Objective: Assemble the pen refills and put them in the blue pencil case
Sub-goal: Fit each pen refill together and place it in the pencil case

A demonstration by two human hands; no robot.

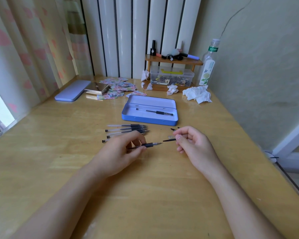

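Two bare forearms reach in from the near edge of the wooden desk (pixel 76 118). The left hand (pixel 118 155) pinches a gel pen (pixel 148 145) between thumb and fingers, its black grip and bare tip pointing right. The right hand (pixel 191 144) is curled closed on a black pen cap (pixel 169 140), whose narrow end points left at the pen tip; the two are near but apart. Just beyond the left hand lies a row of uncapped pens (pixel 128 130), tips to the right. More small black caps (pixel 173 129) lie just beyond the right hand. Farther toward the middle of the desk sits the open blue pencil case (pixel 149 119), with one capped pen (pixel 155 112) inside.
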